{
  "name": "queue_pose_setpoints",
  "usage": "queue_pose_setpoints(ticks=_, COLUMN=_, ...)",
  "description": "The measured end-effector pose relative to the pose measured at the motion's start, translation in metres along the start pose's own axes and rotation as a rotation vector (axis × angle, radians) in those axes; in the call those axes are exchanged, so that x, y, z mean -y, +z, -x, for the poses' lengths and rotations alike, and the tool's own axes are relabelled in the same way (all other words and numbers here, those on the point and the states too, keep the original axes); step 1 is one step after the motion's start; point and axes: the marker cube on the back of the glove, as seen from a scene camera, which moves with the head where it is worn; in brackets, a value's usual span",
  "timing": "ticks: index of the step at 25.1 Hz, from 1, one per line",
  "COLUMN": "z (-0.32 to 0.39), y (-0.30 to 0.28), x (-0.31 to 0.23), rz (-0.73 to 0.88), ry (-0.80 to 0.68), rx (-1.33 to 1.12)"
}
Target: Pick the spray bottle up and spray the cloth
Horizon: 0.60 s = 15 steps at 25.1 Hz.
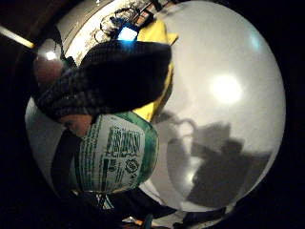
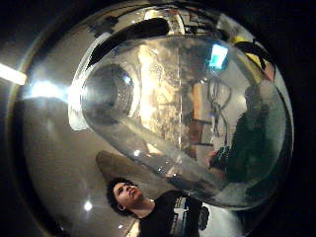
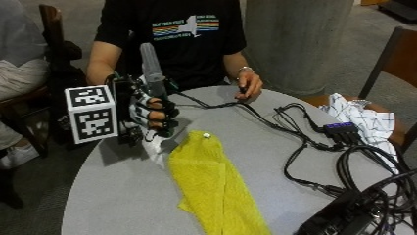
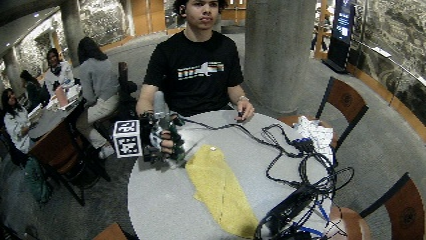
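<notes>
In the outside view my gloved right hand grips a clear spray bottle upright over the round grey table's left edge. Its spray head sticks up above my fingers. A long yellow cloth lies flat on the table just right of the hand, with its near end beside the bottle's base. In the little finger side palm view the bottle's green and white label sits under a gloved finger, with the cloth beyond. The clear bottle fills the thumb side palm view.
Black cables run across the table's right half to a black device at the front right. A white checked cloth lies on a chair at the right. The person's bare hand rests at the table's far edge.
</notes>
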Motion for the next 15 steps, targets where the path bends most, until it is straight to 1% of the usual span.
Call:
queue_pose_setpoints(ticks=3, z=0.002, y=0.019, x=-0.012, rz=0.098, ry=0.093, rx=0.002)
queue_pose_setpoints(ticks=6, z=0.0, y=0.03, x=-0.018, rz=0.155, ry=0.198, rx=-0.019)
queue_pose_setpoints(ticks=10, z=-0.009, y=0.034, x=-0.02, rz=0.195, ry=0.332, rx=-0.03)
queue_pose_setpoints(ticks=15, z=-0.016, y=0.037, x=-0.021, rz=0.23, ry=0.434, rx=-0.003)
